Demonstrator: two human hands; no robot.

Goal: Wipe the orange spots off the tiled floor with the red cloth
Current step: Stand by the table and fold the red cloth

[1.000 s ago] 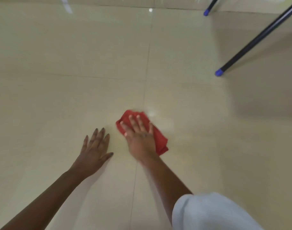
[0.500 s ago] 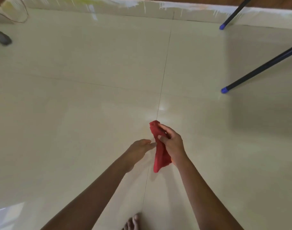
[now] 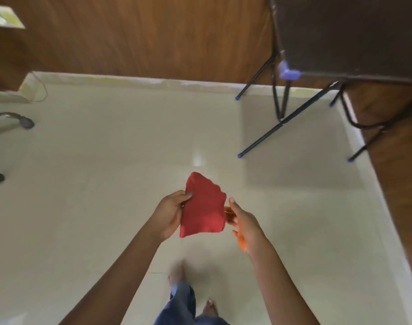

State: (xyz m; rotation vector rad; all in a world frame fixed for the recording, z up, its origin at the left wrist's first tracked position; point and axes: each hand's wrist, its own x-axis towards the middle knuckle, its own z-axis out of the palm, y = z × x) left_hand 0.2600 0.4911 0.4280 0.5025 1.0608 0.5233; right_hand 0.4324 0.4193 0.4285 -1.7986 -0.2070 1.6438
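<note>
Tiled floor (image 3: 106, 184), blurred bare foot (image 3: 176, 273)

Both hands, left hand (image 3: 171, 216) and right hand (image 3: 243, 222), hold the cloth (image 3: 202, 206) above the floor (image 3: 94, 172); table (image 3: 347, 36) at two o'clock.

Glossy cream tiled floor (image 3: 106, 184), wood-panelled wall (image 3: 153, 36).

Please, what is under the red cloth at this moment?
The red cloth is held up in the air between the left hand and right hand. Below it is only the pale tiled floor; the patch directly behind the cloth is covered.
</note>
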